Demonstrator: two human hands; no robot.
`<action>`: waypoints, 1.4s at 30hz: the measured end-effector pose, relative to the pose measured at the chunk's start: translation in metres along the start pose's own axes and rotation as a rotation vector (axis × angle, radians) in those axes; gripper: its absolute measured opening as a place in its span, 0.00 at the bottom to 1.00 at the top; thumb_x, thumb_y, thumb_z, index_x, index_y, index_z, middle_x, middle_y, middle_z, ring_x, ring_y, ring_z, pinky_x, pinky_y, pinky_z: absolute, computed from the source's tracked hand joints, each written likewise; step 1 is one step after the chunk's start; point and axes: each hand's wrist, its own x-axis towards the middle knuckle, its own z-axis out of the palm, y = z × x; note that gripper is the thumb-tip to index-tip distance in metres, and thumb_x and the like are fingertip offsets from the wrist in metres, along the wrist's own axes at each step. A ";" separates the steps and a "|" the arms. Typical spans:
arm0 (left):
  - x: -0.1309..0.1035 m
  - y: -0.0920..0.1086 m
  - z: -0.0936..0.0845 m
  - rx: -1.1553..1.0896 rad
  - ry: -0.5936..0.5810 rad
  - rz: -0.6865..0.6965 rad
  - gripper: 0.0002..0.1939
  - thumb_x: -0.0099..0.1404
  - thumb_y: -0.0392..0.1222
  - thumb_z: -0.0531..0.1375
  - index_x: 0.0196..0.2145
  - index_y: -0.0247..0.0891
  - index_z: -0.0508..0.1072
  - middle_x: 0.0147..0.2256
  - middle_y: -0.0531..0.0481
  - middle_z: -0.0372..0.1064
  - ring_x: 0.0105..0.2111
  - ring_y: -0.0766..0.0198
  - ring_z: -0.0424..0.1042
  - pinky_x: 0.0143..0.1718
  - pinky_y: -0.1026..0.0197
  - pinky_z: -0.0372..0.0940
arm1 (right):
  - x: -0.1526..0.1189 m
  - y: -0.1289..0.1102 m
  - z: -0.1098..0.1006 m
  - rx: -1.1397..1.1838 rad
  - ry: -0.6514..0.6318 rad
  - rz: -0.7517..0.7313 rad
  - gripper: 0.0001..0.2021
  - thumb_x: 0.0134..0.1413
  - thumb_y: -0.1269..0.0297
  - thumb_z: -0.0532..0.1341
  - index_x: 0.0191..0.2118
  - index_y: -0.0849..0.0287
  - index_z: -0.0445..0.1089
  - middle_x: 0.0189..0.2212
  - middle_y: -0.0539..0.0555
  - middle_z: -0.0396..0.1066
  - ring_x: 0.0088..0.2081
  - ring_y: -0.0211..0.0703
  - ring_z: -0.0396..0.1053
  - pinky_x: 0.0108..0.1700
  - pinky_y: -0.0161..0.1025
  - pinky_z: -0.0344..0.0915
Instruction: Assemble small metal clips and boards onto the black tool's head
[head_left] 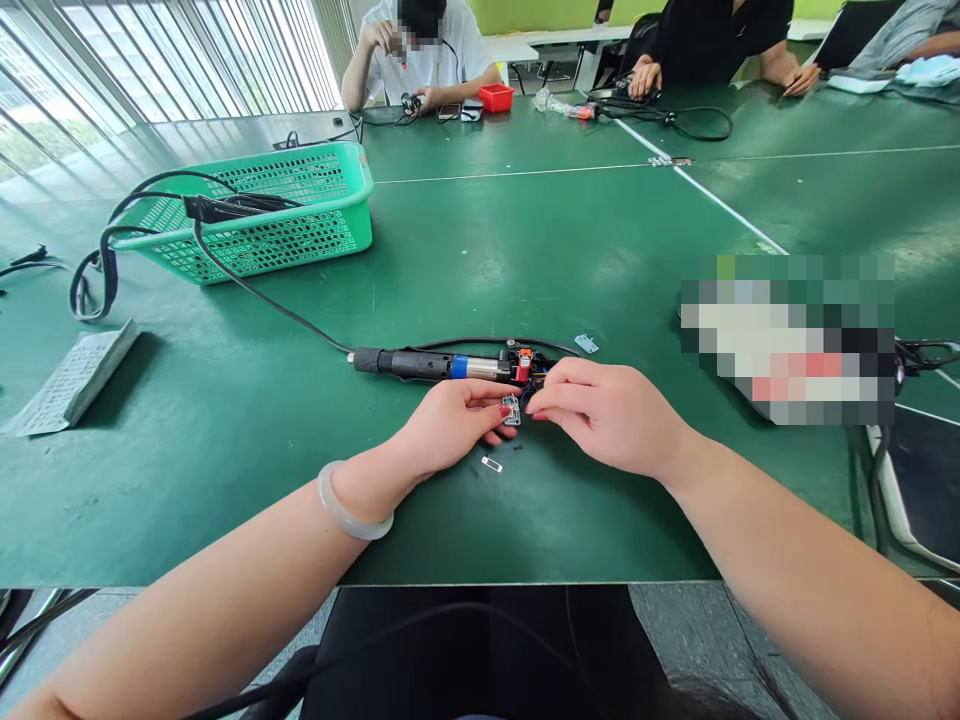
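Observation:
My left hand [459, 420] holds a small metal plate with cut-outs [511, 409] between thumb and fingers. Close to its right edge, my right hand [600, 410] has its fingertips pinched together; what they hold, if anything, is too small to make out. Just beyond both hands lies a black cylindrical tool [405, 364] with a blue band, a silver section and a red part [523, 365] at its right end. A similar small plate [586, 344] rests on the table behind my right hand. A small white rectangular piece [492, 464] lies below my left hand.
A green basket [300, 245] with black cables stands at the back left. A folded paper [82, 380] lies at the left, and a pixelated object [787, 340] at the right. Across the green table [487, 270] sit several people, near a red tray [496, 97] and cables.

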 end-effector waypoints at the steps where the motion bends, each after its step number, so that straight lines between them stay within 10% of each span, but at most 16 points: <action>1: 0.000 0.000 0.000 -0.013 0.002 -0.005 0.13 0.60 0.28 0.59 0.43 0.30 0.75 0.30 0.46 0.76 0.28 0.68 0.74 0.28 0.67 0.67 | -0.002 -0.002 -0.001 0.038 -0.050 0.008 0.09 0.59 0.66 0.58 0.34 0.55 0.76 0.30 0.50 0.72 0.29 0.34 0.67 0.32 0.33 0.62; 6: 0.003 -0.003 -0.002 -0.056 -0.008 0.003 0.10 0.58 0.29 0.61 0.40 0.31 0.74 0.26 0.49 0.74 0.28 0.68 0.75 0.29 0.67 0.68 | -0.007 -0.010 0.002 0.053 -0.287 0.078 0.07 0.57 0.64 0.61 0.36 0.53 0.77 0.28 0.47 0.74 0.30 0.35 0.71 0.32 0.34 0.63; 15: 0.005 -0.006 -0.004 -0.072 -0.025 0.002 0.09 0.59 0.31 0.62 0.39 0.32 0.72 0.28 0.49 0.74 0.30 0.68 0.75 0.32 0.66 0.69 | -0.006 -0.018 0.011 0.019 -0.288 0.115 0.08 0.59 0.67 0.58 0.34 0.56 0.75 0.31 0.48 0.75 0.32 0.38 0.71 0.34 0.36 0.63; 27: 0.003 -0.006 -0.002 -0.037 -0.011 0.006 0.09 0.55 0.33 0.66 0.33 0.32 0.70 0.24 0.50 0.74 0.26 0.69 0.74 0.31 0.65 0.69 | -0.014 -0.068 0.014 0.040 0.188 0.571 0.06 0.54 0.67 0.61 0.27 0.55 0.72 0.24 0.49 0.72 0.23 0.38 0.67 0.24 0.35 0.60; 42: 0.003 -0.009 -0.001 0.030 -0.013 0.045 0.09 0.56 0.35 0.66 0.32 0.33 0.68 0.24 0.50 0.74 0.23 0.70 0.72 0.29 0.65 0.67 | -0.012 -0.071 0.030 -0.164 0.170 0.633 0.08 0.55 0.66 0.59 0.25 0.57 0.69 0.23 0.49 0.69 0.23 0.37 0.63 0.24 0.36 0.52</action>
